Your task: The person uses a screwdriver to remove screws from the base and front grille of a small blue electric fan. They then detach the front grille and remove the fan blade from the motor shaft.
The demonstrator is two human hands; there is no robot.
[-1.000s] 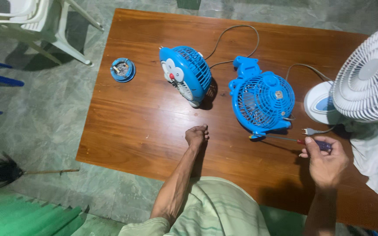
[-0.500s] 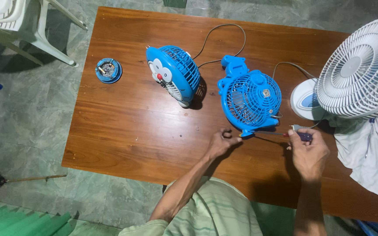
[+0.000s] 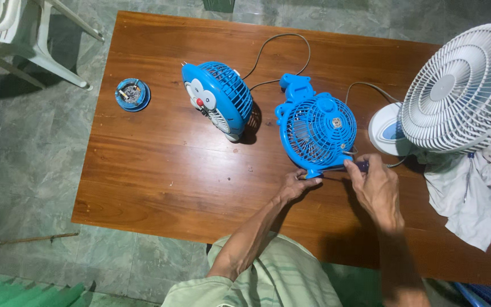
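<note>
Two hands are at the lower edge of the blue fan [image 3: 317, 134] lying grille-up in the middle of the frame. Your right hand [image 3: 375, 190] is closed around the dark handle of a screwdriver [image 3: 342, 167], whose shaft runs leftward along the fan's bottom rim. Your left hand [image 3: 295, 185] has its fingers curled loosely at that rim, right where the tip meets the plastic; whether it pinches the tip or only steadies the fan, you cannot tell from here.

As for progress, the work looks barely begun. The fan's grille is on, no loose screws or parts show on the surface [image 3: 160, 170], and the tool has only just been brought to the housing. Everything past that first contact seems left to do.

Compared with half a second ago, your right hand has slid left and up, so the screwdriver handle now sits against the fan's lower right edge rather than out beside the plug. Your left hand has closed in on the rim. A full second ago it rested alone on the surface, well apart from the fan.

Further out, the cartoon-faced fan [image 3: 218, 98] stands at upper centre, the round blue dish [image 3: 132, 94] at upper left, the white fan [image 3: 456, 91] and a crumpled cloth [image 3: 467, 193] at right.
</note>
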